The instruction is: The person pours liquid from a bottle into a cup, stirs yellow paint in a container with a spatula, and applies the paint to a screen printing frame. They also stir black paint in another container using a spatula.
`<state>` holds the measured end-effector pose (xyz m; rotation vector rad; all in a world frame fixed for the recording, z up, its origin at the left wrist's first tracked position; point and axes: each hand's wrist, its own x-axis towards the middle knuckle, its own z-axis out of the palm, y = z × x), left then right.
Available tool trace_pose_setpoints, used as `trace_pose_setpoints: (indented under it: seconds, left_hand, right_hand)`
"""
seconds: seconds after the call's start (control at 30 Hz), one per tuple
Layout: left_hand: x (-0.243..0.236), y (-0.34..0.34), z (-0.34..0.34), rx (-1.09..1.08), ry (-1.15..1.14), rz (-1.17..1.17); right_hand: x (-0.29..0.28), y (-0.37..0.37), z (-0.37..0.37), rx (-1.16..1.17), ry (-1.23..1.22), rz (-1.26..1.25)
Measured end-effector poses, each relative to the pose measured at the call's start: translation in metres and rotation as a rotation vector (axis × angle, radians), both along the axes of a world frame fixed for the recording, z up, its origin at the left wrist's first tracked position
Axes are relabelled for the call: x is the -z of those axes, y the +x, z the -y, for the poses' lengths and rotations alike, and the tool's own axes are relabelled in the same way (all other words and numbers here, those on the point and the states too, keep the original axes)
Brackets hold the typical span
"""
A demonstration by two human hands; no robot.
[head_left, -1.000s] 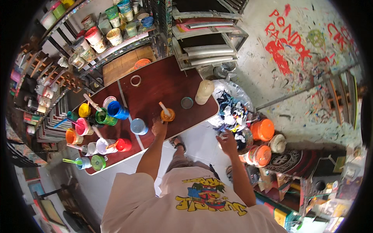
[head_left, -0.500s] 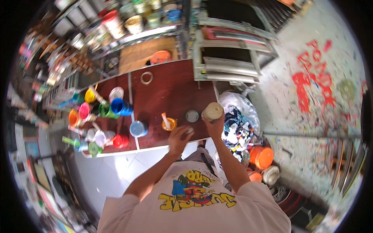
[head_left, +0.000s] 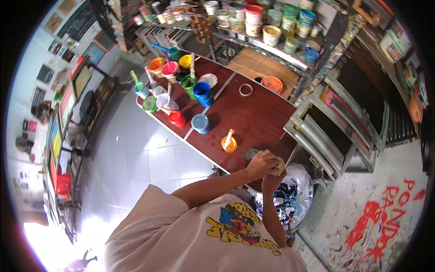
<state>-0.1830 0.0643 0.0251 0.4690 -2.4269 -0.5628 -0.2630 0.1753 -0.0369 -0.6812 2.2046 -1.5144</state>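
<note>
At the table's right end, my right hand (head_left: 272, 180) grips a cream bottle (head_left: 278, 164) from below. My left hand (head_left: 262, 164) is over it, fingers closed around its top; what lies under them is partly hidden. Just behind them sits a small dark-rimmed lid (head_left: 252, 153). An orange pot (head_left: 230, 146) with a stick in it stands to the left, beside a light-blue container (head_left: 200, 123). Farther along the red-brown table (head_left: 258, 113) are several colored paint cups (head_left: 203, 96), many with brushes or sticks, and a ring (head_left: 245, 89).
Shelves of paint tubs (head_left: 272, 35) run behind the table. Metal-framed screens (head_left: 324, 136) stand at its right end, with a plastic bag of cloths (head_left: 297, 197) below. Tiled floor (head_left: 136, 154) lies left. A paint-marked white surface (head_left: 358, 217) is at lower right.
My right hand took hold of the bottle, and my left hand moved from near the orange pot onto the bottle's top. The view has swung, shifting the table leftward and the wall down.
</note>
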Motion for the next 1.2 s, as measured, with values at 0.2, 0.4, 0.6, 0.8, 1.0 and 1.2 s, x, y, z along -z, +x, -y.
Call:
trace_pose_setpoints:
  seconds: [0.2,0.4,0.6,0.8,1.0,1.2]
  left_hand:
    - [-0.017,-0.022,-0.012,-0.097,-0.073,-0.049]
    - [-0.012,-0.032,-0.013,-0.225,-0.127,0.115]
    - [-0.023,-0.018,-0.017,-0.150,-0.022,0.094]
    - [-0.069,0.062,-0.027,-0.259,0.319,-0.048]
    - [-0.054,0.257,-0.004,-0.452,1.128,0.056]
    - [0.048,0.468,0.009,-1.034,1.568,-0.220]
  right_hand:
    - [0.004,-0.017,-0.008,-0.089,-0.020,-0.173]
    - [0.006,-0.017,-0.010,-0.173,-0.007,-0.224]
    - [0.032,-0.023,-0.006,-0.105,-0.140,0.033]
    - [0.069,-0.009,-0.061,-0.136,0.177,-0.349]
    - [-0.002,0.067,-0.073,-0.444,0.389,0.084]
    - [-0.057,0.121,0.057,-0.350,0.204,0.095]
